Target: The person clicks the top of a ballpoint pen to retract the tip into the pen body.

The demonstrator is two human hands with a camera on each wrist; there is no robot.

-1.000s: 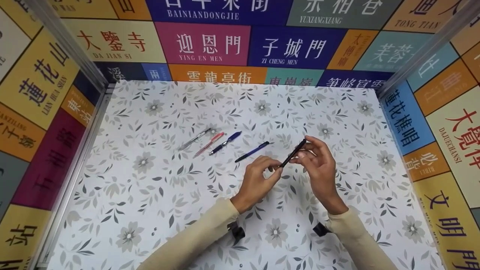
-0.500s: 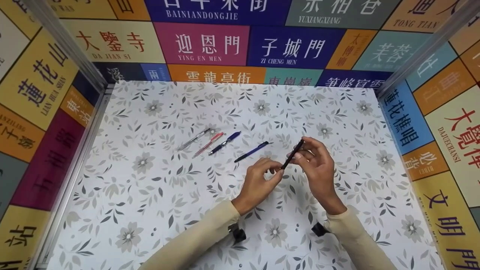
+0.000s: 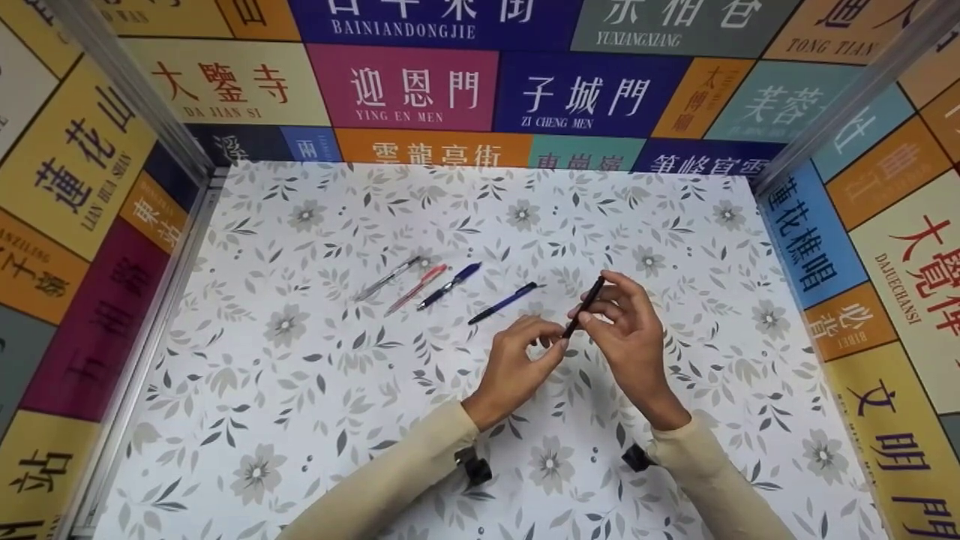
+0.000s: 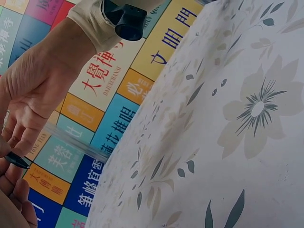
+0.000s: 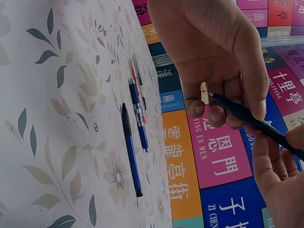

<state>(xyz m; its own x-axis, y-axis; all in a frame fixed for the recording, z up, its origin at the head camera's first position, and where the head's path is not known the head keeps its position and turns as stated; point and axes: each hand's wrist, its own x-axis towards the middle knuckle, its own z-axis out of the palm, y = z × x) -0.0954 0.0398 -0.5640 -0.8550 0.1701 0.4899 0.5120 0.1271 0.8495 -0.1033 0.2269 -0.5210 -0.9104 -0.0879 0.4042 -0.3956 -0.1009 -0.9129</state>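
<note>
We hold a black pen (image 3: 584, 307) up off the table (image 3: 300, 420), slanting between our two hands, in the near middle of the floral surface. Right hand (image 3: 628, 339): fingers and thumb curled round the upper half of the pen, so the grip is closed on the barrel, with the pen's far end poking out just past the fingertips. Left hand (image 3: 516, 361): thumb and forefinger pinched together at the pen's lower tip, the other fingers curled loosely underneath. In the right wrist view the pen (image 5: 256, 124) runs from the left hand's (image 5: 223, 57) fingertips (image 5: 214, 114) down toward the right hand's fingers (image 5: 275, 166); a small pale bit shows right at the pinch, too small for us to name. In the left wrist view only the dark tip (image 4: 16, 161) shows at the frame's left edge, between the fingers of both hands. Four more pens lie on the table beyond the hands, well apart from either grip: a dark blue pen (image 3: 504, 303) nearest the left hand, then in a close row a blue pen with a clip (image 3: 450, 286), a red pen (image 3: 417, 289) and a clear pen (image 3: 388, 278), all slanting the same way. Both sleeves (image 3: 390, 480) are beige. Coloured wall panels (image 3: 405, 86) with printed characters close in the table on three sides.
</note>
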